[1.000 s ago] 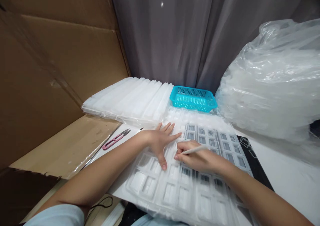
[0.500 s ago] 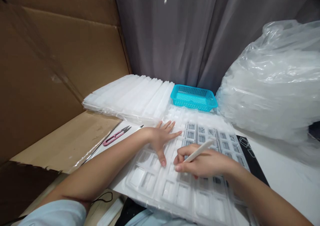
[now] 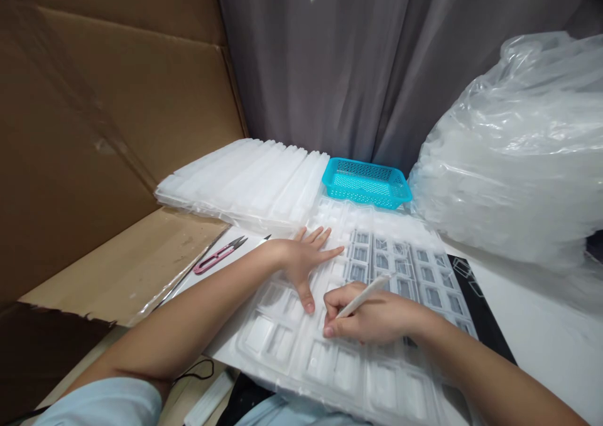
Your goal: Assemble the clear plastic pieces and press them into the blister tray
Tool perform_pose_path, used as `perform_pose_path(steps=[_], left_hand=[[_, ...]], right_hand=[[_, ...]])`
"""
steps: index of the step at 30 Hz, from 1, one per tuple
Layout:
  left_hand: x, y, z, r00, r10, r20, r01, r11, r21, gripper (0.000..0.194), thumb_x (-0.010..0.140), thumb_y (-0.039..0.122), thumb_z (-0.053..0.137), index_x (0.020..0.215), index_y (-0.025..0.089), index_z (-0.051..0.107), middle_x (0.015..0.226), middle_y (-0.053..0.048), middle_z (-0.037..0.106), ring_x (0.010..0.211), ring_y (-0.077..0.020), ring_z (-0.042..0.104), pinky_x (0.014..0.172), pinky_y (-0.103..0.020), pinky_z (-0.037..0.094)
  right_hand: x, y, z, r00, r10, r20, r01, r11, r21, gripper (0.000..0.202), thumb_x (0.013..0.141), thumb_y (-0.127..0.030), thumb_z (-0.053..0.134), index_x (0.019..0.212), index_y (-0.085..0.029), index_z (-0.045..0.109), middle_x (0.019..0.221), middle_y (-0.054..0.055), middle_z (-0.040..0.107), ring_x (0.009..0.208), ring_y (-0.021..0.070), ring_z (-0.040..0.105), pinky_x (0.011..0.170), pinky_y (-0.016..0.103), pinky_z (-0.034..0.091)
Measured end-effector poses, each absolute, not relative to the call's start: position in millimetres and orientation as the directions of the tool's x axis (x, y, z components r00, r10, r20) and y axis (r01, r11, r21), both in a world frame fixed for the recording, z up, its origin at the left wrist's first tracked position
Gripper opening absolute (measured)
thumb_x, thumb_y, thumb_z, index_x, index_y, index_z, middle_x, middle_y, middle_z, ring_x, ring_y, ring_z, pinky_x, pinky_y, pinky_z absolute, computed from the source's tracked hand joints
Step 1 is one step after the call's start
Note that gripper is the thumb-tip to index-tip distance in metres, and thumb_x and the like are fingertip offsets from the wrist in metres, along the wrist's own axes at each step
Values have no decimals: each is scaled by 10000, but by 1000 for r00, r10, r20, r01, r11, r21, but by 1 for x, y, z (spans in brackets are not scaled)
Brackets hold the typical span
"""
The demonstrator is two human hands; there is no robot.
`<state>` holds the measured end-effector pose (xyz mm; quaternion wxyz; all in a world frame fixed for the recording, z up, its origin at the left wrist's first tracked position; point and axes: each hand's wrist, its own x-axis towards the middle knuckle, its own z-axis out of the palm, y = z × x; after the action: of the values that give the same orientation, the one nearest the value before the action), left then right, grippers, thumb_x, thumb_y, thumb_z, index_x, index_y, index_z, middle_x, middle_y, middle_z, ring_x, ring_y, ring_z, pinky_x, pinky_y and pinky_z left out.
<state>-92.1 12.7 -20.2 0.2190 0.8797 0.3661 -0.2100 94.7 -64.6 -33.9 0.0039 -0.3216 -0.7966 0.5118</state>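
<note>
A translucent plastic tray sheet (image 3: 325, 360) with rows of rectangular pockets lies across the white table in front of me. My left hand (image 3: 304, 262) rests flat on it, fingers spread, holding nothing. Just to its right, my right hand (image 3: 362, 313) pinches a slim white pen-like stick (image 3: 365, 295) low over the pockets. The lower tip of the stick is hidden by my fingers. Several pockets beyond the right hand look darker, with clear rectangular shapes (image 3: 360, 254) showing in them.
Stacked white plastic trays (image 3: 245, 181) sit at the back left. Behind stands a turquoise basket (image 3: 367, 184); a large clear bag (image 3: 522, 162) bulges at right. Pink thread snips (image 3: 219, 256) lie left of my forearm. A cardboard box (image 3: 108, 99) walls the left; a black sheet (image 3: 485, 316) shows at right.
My right hand with the white stick has shifted slightly left and toward me over the tray sheet. My left hand has stayed in place.
</note>
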Motion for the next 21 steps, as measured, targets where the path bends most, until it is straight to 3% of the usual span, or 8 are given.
perform_pose_path(steps=[3,5,10,12,14,17,19,21], left_hand=[[-91,12,-20,629,555,-544,744,-632,216,1431,357,567,858,1482,241,37,1481,-170,-187,1340,-414,-189,1044,-652,-81],[-89,11,-21,621,559,-549,748,-632,203,1435,353,562,859,1484,230,40,1476,-176,-194,1340,-413,-193,1047,-650,-77],[-87,10,-20,611,565,-554,750,-637,178,1456,347,590,853,1481,244,7,1466,-181,-226,1338,-405,-207,1041,-647,-93],[-88,10,-19,608,555,-568,746,-644,170,1445,372,599,844,1478,253,-18,1463,-176,-239,1338,-395,-216,1039,-648,-90],[-89,11,-18,613,543,-573,738,-653,170,1419,403,606,834,1477,255,-26,1463,-173,-243,1342,-382,-217,1043,-644,-78],[-91,12,-17,630,534,-563,729,-658,192,1386,425,606,826,1479,257,-4,1472,-162,-230,1349,-367,-208,1054,-627,-73],[-92,13,-17,636,534,-557,728,-655,204,1371,428,604,825,1480,264,16,1479,-151,-219,1353,-367,-198,1056,-620,-79],[-93,14,-18,638,531,-557,729,-650,215,1364,424,608,824,1481,274,29,1487,-139,-211,1354,-376,-191,1052,-622,-87]], right_hand=[[92,-68,-31,-787,613,-65,476,537,-697,205,897,-328,490,752,-184,493,758,1,560,698,127,515,598,226,331],[95,-66,-25,-686,723,77,582,610,-539,173,936,-271,408,814,-181,490,821,38,567,695,148,516,589,250,310],[114,-55,1,-279,946,166,926,310,-214,180,956,-209,335,893,-163,497,1006,123,548,615,155,505,503,272,225],[117,-56,6,-343,934,103,890,358,-283,153,937,-238,405,849,-166,508,979,110,565,657,158,532,521,261,271],[113,-62,4,-558,826,-78,732,446,-515,175,903,-300,488,779,-180,518,852,58,594,696,156,564,557,240,338],[98,-75,-11,-759,503,-413,562,187,-806,248,844,-412,563,738,-197,499,649,-16,575,562,120,569,493,203,378],[88,-81,-22,-765,376,-523,565,1,-825,297,794,-452,616,732,-199,473,602,-37,558,477,99,538,431,185,363],[83,-84,-30,-762,357,-541,562,-52,-826,319,748,-448,666,720,-193,476,625,-37,570,463,83,525,416,174,363]])
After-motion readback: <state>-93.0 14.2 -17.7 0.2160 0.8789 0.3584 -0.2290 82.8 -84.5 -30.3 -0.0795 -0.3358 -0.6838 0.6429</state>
